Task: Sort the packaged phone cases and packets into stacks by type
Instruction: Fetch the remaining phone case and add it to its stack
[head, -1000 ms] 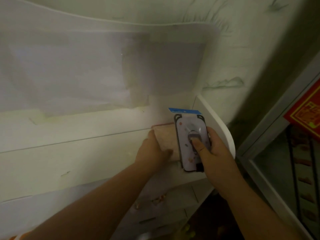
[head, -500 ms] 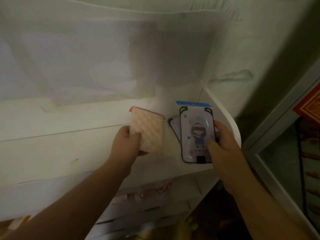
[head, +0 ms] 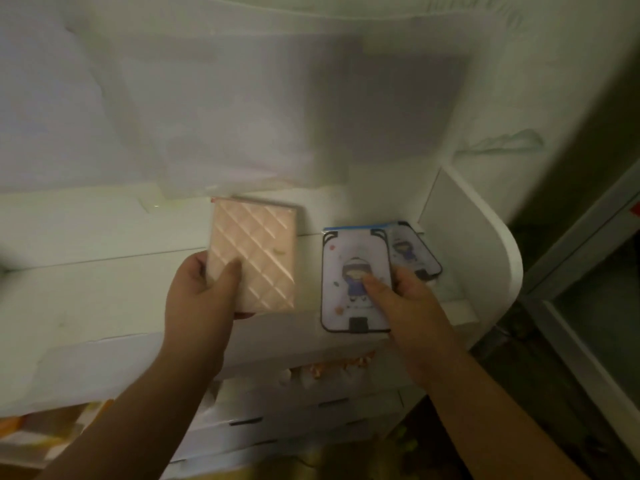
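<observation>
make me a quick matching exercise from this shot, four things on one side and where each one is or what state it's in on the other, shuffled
Things:
1. pink quilted case
2. cartoon case with blue header
3. second cartoon case
4. white shelf

States:
A. lying on the shelf, near the right side panel
B. gripped by the left hand
C. bears the lying case
D. held by the right hand, thumb on its front

Pairs: 1-B, 2-D, 3-A, 4-C
</observation>
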Demonstrator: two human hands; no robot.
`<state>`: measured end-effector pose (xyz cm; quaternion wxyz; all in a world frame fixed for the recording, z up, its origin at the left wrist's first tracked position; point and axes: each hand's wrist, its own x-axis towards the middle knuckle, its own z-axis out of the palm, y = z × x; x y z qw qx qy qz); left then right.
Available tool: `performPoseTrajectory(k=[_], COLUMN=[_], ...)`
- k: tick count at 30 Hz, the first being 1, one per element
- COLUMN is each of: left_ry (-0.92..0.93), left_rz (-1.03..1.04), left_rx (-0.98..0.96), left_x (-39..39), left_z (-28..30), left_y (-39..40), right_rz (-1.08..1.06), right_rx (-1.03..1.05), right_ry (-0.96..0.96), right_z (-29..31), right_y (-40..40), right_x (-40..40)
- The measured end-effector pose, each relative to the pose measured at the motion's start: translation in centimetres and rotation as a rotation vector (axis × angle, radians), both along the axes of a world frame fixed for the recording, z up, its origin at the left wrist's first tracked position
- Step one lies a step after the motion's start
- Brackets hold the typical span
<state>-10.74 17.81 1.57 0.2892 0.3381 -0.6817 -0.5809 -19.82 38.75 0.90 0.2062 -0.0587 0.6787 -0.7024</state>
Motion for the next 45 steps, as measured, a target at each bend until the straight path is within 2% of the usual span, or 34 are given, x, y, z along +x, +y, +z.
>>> performPoseTrajectory(k=[11,23,31,35,38,45], left_ry=[0.022,0.075,0.182,0.242,0.227,0.227], left_rz=[-0.030,-0.033,0.079,0.139,0.204,0.373], left_rx=[-0.067,-0.040,-0.042,-0.030,-0.030,-0.055], left_x=[10.1,23.3,32.9,37.7,41.4,48.9], left_z=[0.9,1.7,3.2,3.9,3.9,4.0], left_y=[-4.3,-10.0,-16.4,-19.3,-20.8,-25.3], right_rz=[0.011,-0.007,0.157,0.271,0.380,0.536], right_rx=[0.054,0.010,0.007,-0.043,-0.072,-0.079], right_ry=[0.107,0.089,0.171,0.141,0.116,0.202], right_z=[1.8,2.7,3.9,4.6,5.5,7.1], right_y=[-5.1,-11.4,-19.5,-23.9,-27.1,-33.8], right_x=[9.0,21.3,28.1,31.5,33.9,39.3])
